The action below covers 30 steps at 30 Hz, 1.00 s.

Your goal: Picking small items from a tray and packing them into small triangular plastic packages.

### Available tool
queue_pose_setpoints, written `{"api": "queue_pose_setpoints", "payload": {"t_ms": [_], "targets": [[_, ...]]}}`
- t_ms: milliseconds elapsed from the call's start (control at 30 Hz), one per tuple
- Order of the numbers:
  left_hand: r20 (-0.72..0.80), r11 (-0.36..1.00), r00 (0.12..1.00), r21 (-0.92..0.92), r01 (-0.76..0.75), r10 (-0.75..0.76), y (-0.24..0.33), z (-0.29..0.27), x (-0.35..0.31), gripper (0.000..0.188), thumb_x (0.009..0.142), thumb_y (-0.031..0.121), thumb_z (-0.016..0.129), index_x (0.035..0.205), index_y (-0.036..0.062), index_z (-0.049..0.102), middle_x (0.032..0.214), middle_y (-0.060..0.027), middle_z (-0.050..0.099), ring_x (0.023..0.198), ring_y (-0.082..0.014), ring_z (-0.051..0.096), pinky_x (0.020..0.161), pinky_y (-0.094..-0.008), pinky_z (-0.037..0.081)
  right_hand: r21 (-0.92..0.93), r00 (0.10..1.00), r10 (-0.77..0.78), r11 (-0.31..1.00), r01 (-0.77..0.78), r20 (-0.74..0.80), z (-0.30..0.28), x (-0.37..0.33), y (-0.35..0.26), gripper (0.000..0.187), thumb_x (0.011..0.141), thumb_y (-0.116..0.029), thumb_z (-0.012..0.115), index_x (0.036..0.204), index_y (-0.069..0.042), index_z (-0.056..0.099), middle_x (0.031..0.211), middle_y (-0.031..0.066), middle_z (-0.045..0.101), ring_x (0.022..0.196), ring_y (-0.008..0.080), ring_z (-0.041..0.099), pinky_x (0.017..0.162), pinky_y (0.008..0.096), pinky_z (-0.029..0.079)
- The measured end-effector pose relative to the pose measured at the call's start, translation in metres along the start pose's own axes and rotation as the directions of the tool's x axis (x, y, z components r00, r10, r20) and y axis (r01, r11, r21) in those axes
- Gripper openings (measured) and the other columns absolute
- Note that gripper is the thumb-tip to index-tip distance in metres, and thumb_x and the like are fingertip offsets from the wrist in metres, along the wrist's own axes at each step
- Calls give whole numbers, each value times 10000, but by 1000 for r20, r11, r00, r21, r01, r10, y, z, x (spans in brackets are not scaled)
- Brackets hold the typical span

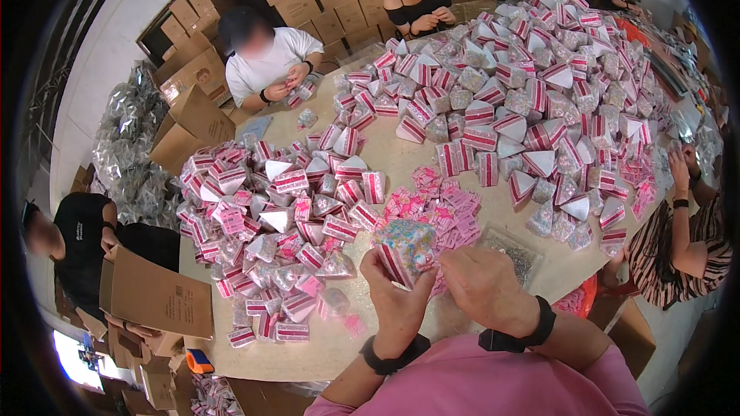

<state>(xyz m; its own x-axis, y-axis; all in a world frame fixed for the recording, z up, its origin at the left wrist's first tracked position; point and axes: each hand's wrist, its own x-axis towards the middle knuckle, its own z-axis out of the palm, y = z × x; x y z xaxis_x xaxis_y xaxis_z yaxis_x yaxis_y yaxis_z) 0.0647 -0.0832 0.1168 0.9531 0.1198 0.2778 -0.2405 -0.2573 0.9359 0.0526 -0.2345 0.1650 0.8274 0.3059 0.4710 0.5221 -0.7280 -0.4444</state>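
My left hand [401, 296] is closed around a wedge-shaped packet [408, 240], shaped like a cake slice. The packet's top is speckled with many colours, and a pink-and-white striped side faces me. Close to its right edge, my right hand [487, 286] has its fingers pinched together; whatever they hold is hidden. Just beyond both hands lies a heap of small pink printed cards [432, 204]. Beside my right hand sits a see-through tray [518, 253] with small shiny bits in it.
Similar wedge packets form a pile [289, 235] on the left of the table [270, 358] and a larger pile [532, 100] at the far right. Several people work around it. Cardboard boxes [158, 289] stand at left, and an orange-and-blue tape dispenser [199, 361] is near the corner.
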Motion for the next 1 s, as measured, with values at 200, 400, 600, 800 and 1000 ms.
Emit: {"api": "queue_pose_setpoints", "payload": {"t_ms": [200, 400, 600, 800, 1000], "targets": [[46, 1000, 999, 21, 13, -14, 1, -1, 1, 740, 697, 114, 784, 1237, -45, 304, 1119, -171, 473, 1009, -226, 532, 874, -336, 444, 27, 999, 40, 999, -40, 12, 0, -1, 4, 168, 726, -44, 586, 889, -4, 576, 773, 127, 595, 677, 290, 598, 583, 385, 477], [169, 950, 975, -249, 186, -147, -9, -2, 1, 702, 725, 120, 766, 1228, -51, 307, 1117, -175, 482, 1019, -221, 535, 872, -328, 448, 106, 999, 33, 994, -34, 5, 1, 0, 3, 158, 770, -60, 579, 919, -8, 590, 794, 133, 611, 693, 299, 608, 599, 391, 484], [149, 997, 987, -20, 71, -67, -6, -5, 2, 686, 739, 113, 756, 1228, -52, 304, 1127, -172, 495, 1028, -208, 543, 866, -319, 460, 55, 999, 38, 998, -37, -14, 5, 0, 5, 153, 786, -94, 555, 915, -12, 549, 733, 135, 584, 678, 309, 610, 560, 399, 483], [393, 784, 884, -451, 427, -255, -10, -6, 2, 684, 767, 107, 730, 1281, -43, 304, 1164, -139, 506, 1065, -198, 539, 888, -321, 471, 486, 942, 281, 807, -337, 186, -8, 7, 11, 134, 839, -81, 552, 913, 1, 628, 808, 127, 641, 684, 231, 613, 593, 322, 469], [523, 719, 810, -453, 527, -265, -9, -3, -2, 744, 802, 124, 702, 1374, -15, 247, 1229, -102, 477, 1100, -186, 522, 901, -300, 459, 632, 898, 438, 704, -323, -30, 4, 11, 20, 143, 862, -89, 548, 931, 13, 622, 743, 103, 613, 664, 165, 600, 602, 290, 467]]}}
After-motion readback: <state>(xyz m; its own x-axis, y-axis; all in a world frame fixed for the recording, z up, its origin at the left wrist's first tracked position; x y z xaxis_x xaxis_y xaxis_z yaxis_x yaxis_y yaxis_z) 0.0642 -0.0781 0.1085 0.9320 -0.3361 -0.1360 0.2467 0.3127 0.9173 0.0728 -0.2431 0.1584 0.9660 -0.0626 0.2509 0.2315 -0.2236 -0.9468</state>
